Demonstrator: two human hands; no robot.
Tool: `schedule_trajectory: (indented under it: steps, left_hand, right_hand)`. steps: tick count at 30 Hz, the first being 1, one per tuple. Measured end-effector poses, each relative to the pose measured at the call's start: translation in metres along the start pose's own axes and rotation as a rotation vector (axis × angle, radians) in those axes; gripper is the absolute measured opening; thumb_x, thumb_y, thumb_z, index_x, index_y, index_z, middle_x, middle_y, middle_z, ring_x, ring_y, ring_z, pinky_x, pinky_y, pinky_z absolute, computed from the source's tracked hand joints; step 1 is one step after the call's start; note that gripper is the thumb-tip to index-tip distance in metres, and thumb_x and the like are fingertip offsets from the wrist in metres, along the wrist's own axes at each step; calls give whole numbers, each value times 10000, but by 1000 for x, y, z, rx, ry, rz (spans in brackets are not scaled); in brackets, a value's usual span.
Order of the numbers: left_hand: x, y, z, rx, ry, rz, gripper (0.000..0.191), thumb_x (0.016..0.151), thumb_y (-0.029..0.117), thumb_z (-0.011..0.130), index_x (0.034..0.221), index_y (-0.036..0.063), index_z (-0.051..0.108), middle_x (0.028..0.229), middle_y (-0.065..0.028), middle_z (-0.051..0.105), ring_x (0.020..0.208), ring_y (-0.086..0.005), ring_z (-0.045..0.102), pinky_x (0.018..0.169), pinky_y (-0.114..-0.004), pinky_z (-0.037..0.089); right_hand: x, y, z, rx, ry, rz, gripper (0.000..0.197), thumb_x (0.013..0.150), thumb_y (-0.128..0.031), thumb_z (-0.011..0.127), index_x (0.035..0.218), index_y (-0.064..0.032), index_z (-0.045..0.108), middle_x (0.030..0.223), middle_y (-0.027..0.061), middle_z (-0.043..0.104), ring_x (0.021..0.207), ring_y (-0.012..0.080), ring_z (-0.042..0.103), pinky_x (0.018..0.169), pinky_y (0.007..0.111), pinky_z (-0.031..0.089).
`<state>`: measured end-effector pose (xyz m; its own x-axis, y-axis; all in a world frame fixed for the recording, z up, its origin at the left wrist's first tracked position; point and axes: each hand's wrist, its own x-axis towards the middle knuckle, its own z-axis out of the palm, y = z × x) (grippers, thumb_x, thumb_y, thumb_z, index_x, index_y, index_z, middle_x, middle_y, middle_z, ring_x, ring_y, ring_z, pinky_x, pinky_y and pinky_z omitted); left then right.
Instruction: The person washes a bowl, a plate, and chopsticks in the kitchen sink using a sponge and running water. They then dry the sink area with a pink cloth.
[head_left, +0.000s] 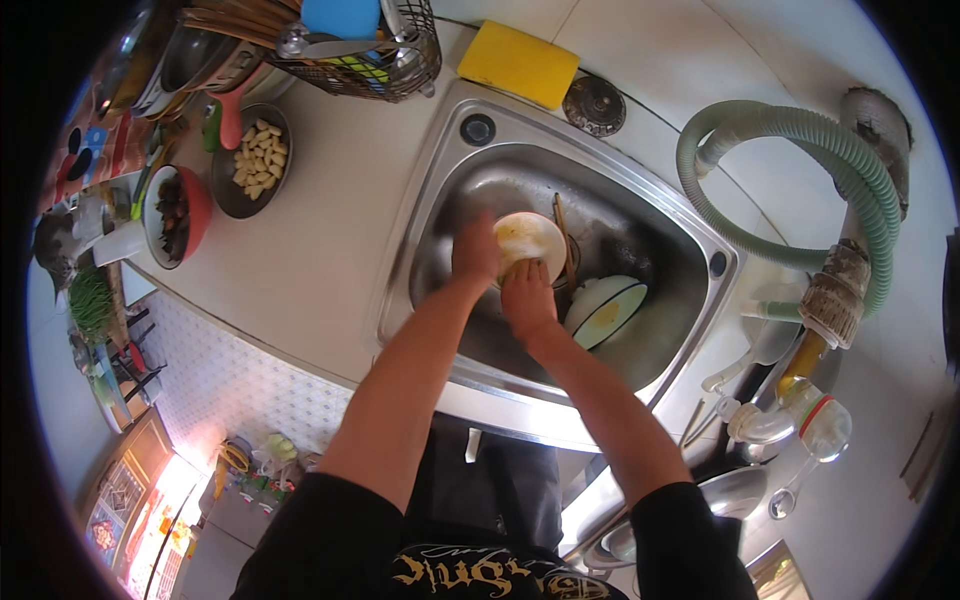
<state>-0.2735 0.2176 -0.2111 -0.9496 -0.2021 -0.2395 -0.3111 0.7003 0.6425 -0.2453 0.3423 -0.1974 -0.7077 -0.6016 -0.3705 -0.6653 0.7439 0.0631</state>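
Inside the stainless steel sink (480, 176), a white bowl (551, 238) with a reddish rim is tilted towards me, yellowish residue on its inner wall. At its left edge is my left hand (476, 251), blurred; its fingers are hard to make out. My right hand (529, 296) grips the near rim, fingers bent over into the bowl. A pair of chopsticks (562, 232) leans beside the bowl, over the drain. To the right, a white enamel bowl (611, 307) with a dark rim lies tipped on its side.
A yellow sponge (517, 64) and a dark drain strainer (594, 105) sit behind the sink. Left on the counter stand a wire utensil basket (367, 71), a metal bowl of peeled garlic cloves (259, 161) and a red bowl (196, 214). A green corrugated hose (787, 120) coils at right.
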Motion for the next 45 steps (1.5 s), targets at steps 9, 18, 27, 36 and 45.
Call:
schedule_trajectory:
  steps: [9, 18, 27, 36, 45]
  left_hand:
    - [39, -4, -25, -75, -177, -541, 194, 783, 77, 538, 956, 34, 615, 998, -226, 609, 989, -405, 558, 834, -473, 451]
    - [67, 3, -5, 237, -437, 462, 165, 814, 151, 493, 876, 91, 633, 970, -151, 629, 912, -314, 612, 776, -418, 495]
    - [68, 11, -19, 425, -598, 310, 195, 771, 125, 545, 951, 105, 615, 948, -144, 623, 915, -336, 596, 782, -444, 483]
    - [57, -5, -20, 447, -425, 431, 137, 768, 88, 519, 827, 84, 643, 905, -164, 637, 880, -332, 612, 745, -412, 496]
    - [-2, -35, -10, -8, -231, -389, 167, 791, 111, 523, 869, 9, 630, 909, -231, 623, 887, -382, 601, 794, -450, 476]
  right_hand:
    - [19, -58, -45, 796, -38, 390, 338, 799, -202, 547, 1113, -78, 523, 1095, 155, 593, 961, 341, 599, 814, 438, 485]
    - [-4, 44, 31, -108, 13, -252, 381, 751, -153, 575, 1111, -27, 588, 1201, 109, 539, 1208, 252, 430, 967, 349, 413]
    - [20, -61, -23, 869, 16, 384, 371, 821, -128, 505, 1178, -30, 497, 1189, 131, 523, 1171, 268, 474, 900, 371, 458]
    - [7, -13, -22, -8, -58, -139, 262, 801, -113, 509, 994, 2, 642, 1031, 144, 591, 991, 310, 533, 874, 355, 413]
    - [26, -77, -39, 989, -305, 645, 280, 796, -75, 509, 1053, 9, 582, 1069, 178, 565, 1096, 321, 495, 947, 402, 400]
